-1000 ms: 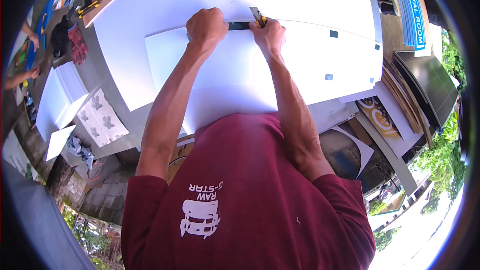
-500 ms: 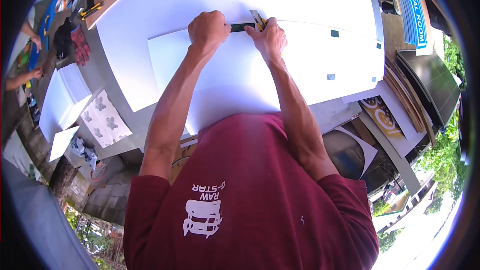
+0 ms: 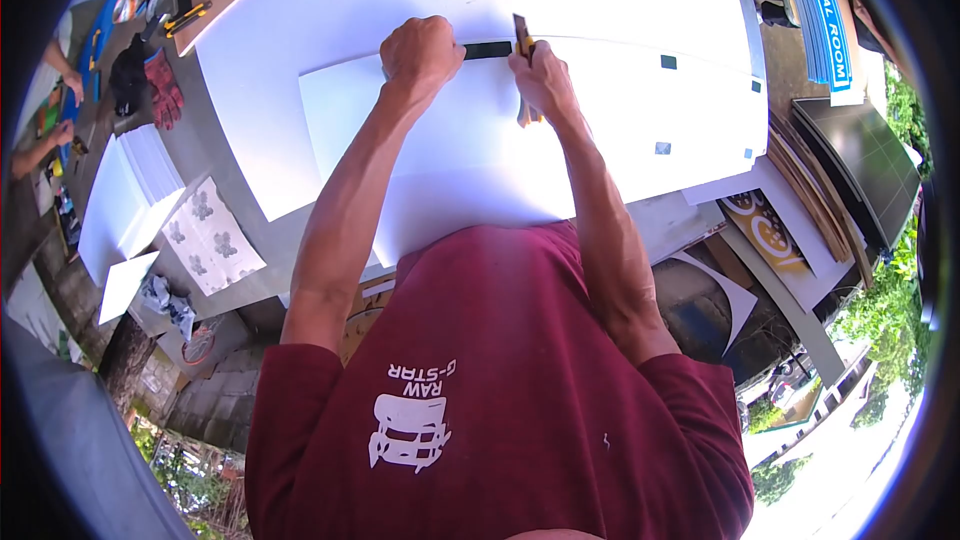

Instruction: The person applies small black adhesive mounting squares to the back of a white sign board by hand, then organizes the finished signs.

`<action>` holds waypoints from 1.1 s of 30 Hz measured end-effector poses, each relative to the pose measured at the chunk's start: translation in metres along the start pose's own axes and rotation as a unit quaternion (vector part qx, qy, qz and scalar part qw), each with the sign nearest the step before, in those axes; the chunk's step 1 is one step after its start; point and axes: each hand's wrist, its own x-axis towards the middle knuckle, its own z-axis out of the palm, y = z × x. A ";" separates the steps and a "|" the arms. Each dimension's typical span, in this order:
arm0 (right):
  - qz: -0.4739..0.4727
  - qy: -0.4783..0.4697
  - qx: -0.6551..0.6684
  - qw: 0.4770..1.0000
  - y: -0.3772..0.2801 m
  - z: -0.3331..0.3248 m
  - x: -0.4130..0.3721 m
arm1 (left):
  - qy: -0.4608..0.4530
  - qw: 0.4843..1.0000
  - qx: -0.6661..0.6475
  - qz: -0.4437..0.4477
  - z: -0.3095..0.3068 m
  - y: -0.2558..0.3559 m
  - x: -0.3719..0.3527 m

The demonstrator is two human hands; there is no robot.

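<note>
A dark green strip of tape [image 3: 488, 50] spans from my left fist to near my right thumb, along the upper edge of a white sheet [image 3: 400, 145]. My left hand [image 3: 422, 52] is closed at the strip's left end; the rest of what it grips is hidden beneath the fingers. In my right hand [image 3: 546, 80] is a utility knife [image 3: 521, 32] with yellow on its body, blade end pointing up and away. Small dark green tape pieces [image 3: 668, 62] are stuck on the right part of the sheet.
A larger white board [image 3: 245, 110] lies under the sheet. To the left are red gloves [image 3: 163, 90], another yellow cutter [image 3: 188, 17], stacked white sheets [image 3: 140, 190] and another person's hands [image 3: 68, 110]. Blue-faced panels [image 3: 822, 10] and wooden strips [image 3: 815, 180] stand at right.
My right hand has shifted slightly right and off the tape's end, and the knife has turned more upright. My left hand stays nearly in place, so more of the strip shows.
</note>
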 end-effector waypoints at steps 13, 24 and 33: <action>-0.014 -0.012 -0.131 0.991 -0.006 0.029 -0.025 | 0.025 0.999 -0.019 0.020 0.002 -0.004 0.001; -0.022 -0.014 -0.137 0.990 -0.013 0.022 -0.029 | 0.015 1.000 -0.018 0.005 0.003 -0.005 0.003; -0.105 -0.046 -0.131 0.985 0.039 0.006 -0.045 | 0.053 0.997 -0.051 -0.015 -0.026 -0.027 -0.002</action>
